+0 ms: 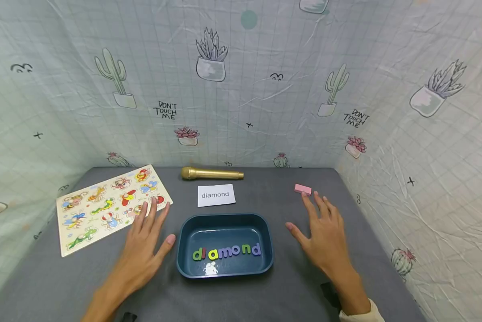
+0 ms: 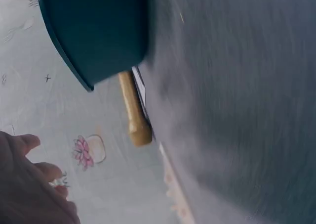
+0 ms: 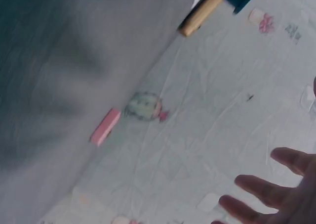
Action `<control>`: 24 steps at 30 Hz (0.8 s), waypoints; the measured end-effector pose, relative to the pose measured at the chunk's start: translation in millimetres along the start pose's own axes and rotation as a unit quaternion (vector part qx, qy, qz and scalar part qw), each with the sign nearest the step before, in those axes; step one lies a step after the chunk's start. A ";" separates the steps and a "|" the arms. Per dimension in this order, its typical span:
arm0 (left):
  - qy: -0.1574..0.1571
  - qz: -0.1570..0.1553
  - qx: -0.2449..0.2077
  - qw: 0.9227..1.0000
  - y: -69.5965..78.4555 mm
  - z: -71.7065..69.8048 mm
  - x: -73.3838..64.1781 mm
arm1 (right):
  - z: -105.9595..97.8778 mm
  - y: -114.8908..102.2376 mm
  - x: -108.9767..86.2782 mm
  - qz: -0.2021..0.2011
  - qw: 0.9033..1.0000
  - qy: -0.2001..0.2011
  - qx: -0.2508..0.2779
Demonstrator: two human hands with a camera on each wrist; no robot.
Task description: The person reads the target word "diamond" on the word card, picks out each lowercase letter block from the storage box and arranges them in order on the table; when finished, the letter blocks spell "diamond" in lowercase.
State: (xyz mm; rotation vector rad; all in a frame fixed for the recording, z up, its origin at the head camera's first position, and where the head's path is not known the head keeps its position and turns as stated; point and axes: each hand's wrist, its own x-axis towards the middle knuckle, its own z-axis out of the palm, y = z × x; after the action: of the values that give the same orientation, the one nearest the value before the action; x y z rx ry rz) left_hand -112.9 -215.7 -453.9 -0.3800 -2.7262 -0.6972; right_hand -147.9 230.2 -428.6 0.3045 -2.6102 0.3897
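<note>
Between the two hands stands a dark teal tray (image 1: 225,271). Inside it, colored letters (image 1: 224,252) spell "diamond" in a row. My left hand (image 1: 144,250), fingers spread, is left of the tray and overlaps the near edge of an insect puzzle board (image 1: 112,205) in the head view. To the tray's right, my right hand (image 1: 324,237) is spread too, holding nothing. Its index fingertip appears right at a small pink block (image 1: 303,189) in the head view. The right wrist view shows the pink block (image 3: 105,127) well apart from the fingers.
Behind the tray lies a white card (image 1: 216,195) printed "diamond". A gold microphone-shaped object (image 1: 212,173) lies farther back, near the patterned cloth wall (image 1: 233,125). Grey cloth covers the table (image 1: 289,290), and the cloth wall also rises along both sides.
</note>
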 end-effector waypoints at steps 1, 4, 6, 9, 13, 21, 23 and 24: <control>-0.006 -0.014 -0.027 1.000 1.6 0.9 -1.2 | 1.9 -3.0 0.1 -0.007 1.000 0.005 0.012; -0.013 -0.047 -0.117 0.992 4.1 5.7 -5.3 | 8.1 -13.5 0.0 -0.031 0.998 0.023 0.056; -0.019 -0.060 -0.178 0.982 4.3 10.8 -8.5 | 11.6 -22.1 0.1 -0.044 0.995 0.029 0.090; -0.028 -0.061 -0.278 0.958 2.7 21.5 -11.3 | 15.2 -37.6 0.3 -0.058 0.989 0.034 0.130; -0.065 -0.091 -0.402 0.909 1.1 35.0 -13.5 | 19.0 -60.5 -0.5 -0.065 0.983 0.025 0.168; -0.115 -0.175 -0.494 0.844 1.1 44.2 -15.0 | 26.6 -98.8 -0.1 -0.089 0.973 0.002 0.212; -0.121 -0.184 -0.505 0.834 0.4 45.3 -15.2 | 29.5 -106.0 0.3 -0.099 0.970 -0.004 0.222; -0.122 -0.187 -0.508 0.832 -0.1 45.9 -15.5 | 31.1 -109.3 0.5 -0.104 0.968 -0.007 0.227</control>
State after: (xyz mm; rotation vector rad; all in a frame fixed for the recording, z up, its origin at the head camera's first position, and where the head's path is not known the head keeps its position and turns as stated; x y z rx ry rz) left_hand -108.9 -195.6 -497.8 -0.1312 -2.3864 -2.3438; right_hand -130.9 117.8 -430.8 0.7278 -2.4430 0.9115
